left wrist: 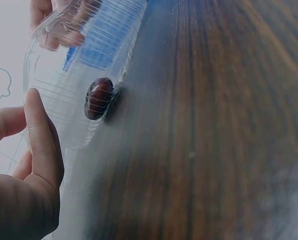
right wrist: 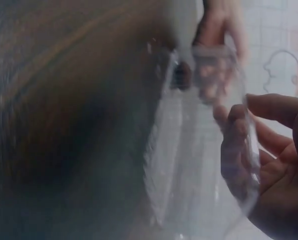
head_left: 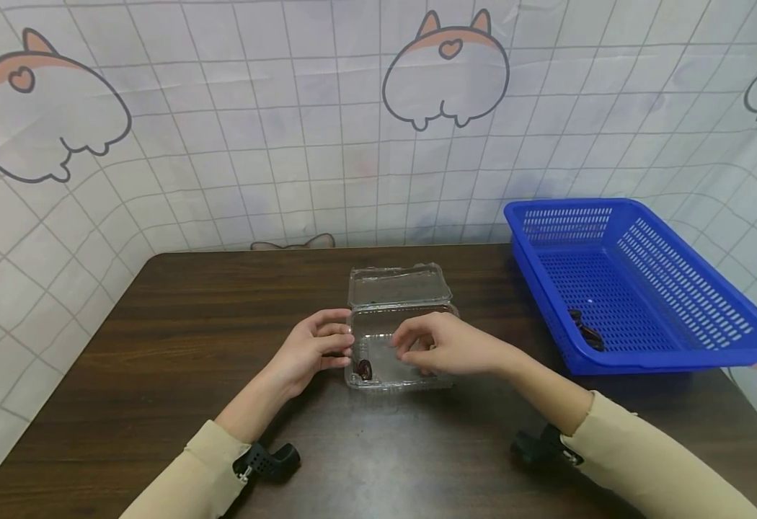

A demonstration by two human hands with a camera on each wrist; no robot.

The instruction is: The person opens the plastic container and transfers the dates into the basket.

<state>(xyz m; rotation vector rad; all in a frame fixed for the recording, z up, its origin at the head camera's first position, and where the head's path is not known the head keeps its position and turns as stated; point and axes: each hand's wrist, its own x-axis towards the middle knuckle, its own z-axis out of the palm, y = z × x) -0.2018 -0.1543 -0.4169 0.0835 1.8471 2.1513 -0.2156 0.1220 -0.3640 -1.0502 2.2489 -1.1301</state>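
A clear plastic clamshell box (head_left: 388,369) sits on the table, its lid (head_left: 399,287) standing up at the back. One dark brown date (head_left: 365,370) lies in its front left corner; the left wrist view shows this date (left wrist: 99,98) through the ribbed wall. My left hand (head_left: 313,347) touches the box's left side with its fingertips, fingers relaxed and spread. Over the right part of the box hangs my right hand (head_left: 446,344), its fingers loosely bent down inside the rim and nothing visible between them. In the blurred right wrist view these bent fingers (right wrist: 233,140) show through the clear wall.
A blue plastic basket (head_left: 677,360) with slotted walls stands at the right of the dark wooden table (head_left: 223,310). Several dates (head_left: 589,335) lie at its near left side. A white gridded cloth (head_left: 288,144) with cartoon animals hangs behind the table.
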